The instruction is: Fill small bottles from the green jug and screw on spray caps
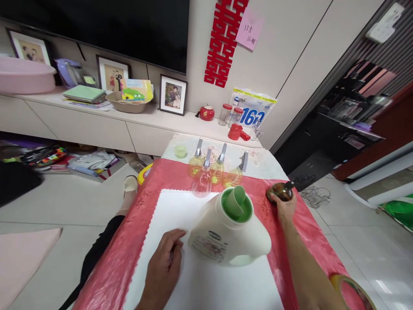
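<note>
On the right side of the red tablecloth, my right hand (285, 206) is wrapped round a dark brown spray bottle (279, 192) with a black top. My left hand (165, 262) rests on the white board (232, 282), loosely curled, with a gap between thumb and forefinger and nothing held. Just right of it stands a large cream jug (222, 241), its mouth showing a green inner spout (237, 202). Behind the jug is an upright clear pinkish spray bottle (202, 181) with a grey trigger. Several yellowish spray bottles (232, 176) with grey triggers stand around it.
A small green cup (180, 150) sits at the table's far left. A roll of yellow tape (351, 292) lies at the near right edge. Red-lidded jars (225, 115) and a white-and-blue bag (251, 107) stand on the cabinet behind. Wire racks (315, 196) lie on the floor at right.
</note>
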Action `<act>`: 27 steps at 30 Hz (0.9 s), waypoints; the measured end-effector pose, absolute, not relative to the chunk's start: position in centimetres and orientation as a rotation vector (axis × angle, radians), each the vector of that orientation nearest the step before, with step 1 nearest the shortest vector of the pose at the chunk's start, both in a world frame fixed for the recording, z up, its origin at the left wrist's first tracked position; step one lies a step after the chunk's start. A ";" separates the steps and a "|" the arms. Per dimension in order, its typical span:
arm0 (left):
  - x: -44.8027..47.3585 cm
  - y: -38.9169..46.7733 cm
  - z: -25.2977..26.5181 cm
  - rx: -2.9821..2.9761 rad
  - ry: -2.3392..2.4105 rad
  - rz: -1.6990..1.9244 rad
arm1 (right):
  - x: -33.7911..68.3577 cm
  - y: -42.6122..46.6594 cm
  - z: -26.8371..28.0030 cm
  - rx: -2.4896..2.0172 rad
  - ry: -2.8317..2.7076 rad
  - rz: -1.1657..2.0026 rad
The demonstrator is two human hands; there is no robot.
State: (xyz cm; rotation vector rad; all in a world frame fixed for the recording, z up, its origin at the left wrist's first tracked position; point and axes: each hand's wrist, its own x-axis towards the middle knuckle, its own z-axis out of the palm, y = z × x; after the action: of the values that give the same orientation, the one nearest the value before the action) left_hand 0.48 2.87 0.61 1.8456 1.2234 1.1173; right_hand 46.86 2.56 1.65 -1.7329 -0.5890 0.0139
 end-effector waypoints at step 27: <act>-1.0 -2.3 10.2 1.571 0.605 0.771 | 18.1 -17.9 6.9 -1.016 -0.721 1.437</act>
State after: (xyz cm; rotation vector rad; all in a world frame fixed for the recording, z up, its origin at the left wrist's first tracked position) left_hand -0.96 -2.26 10.25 1.5713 0.6048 0.7711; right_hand 18.10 -17.89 6.87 -1.0161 -0.7212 1.4369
